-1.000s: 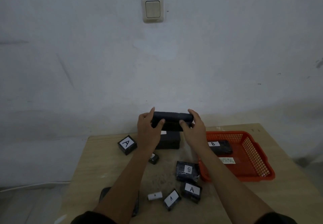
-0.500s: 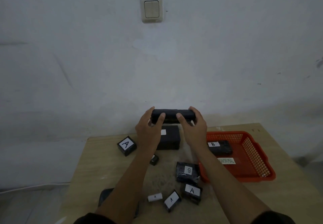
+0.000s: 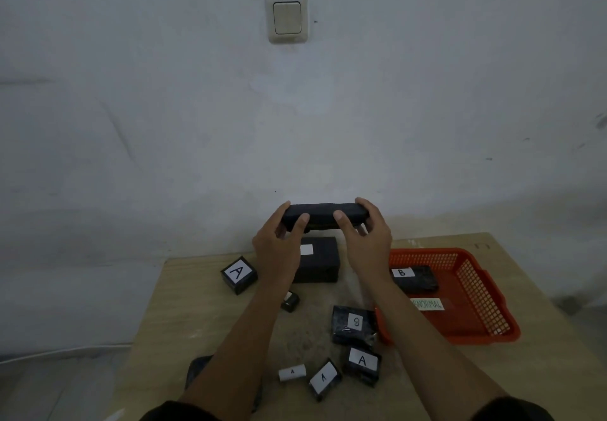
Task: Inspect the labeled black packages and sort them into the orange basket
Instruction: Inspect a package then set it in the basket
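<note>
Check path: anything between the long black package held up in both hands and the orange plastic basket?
Nothing visible blocks it. The long black package is held above the table by the left hand and right hand; the orange plastic basket sits lower right, open-topped, holding one B-labelled black package.

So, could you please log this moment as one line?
both hands: left hand, right hand | grip: black package | above table | orange basket: one B package

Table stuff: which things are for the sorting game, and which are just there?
For the sorting:
- black package held up by left hand and right hand
- orange basket, with a B package inside
- A cube, big black box, two A packages, small white A roll

Just there:
- light switch
- table
</note>
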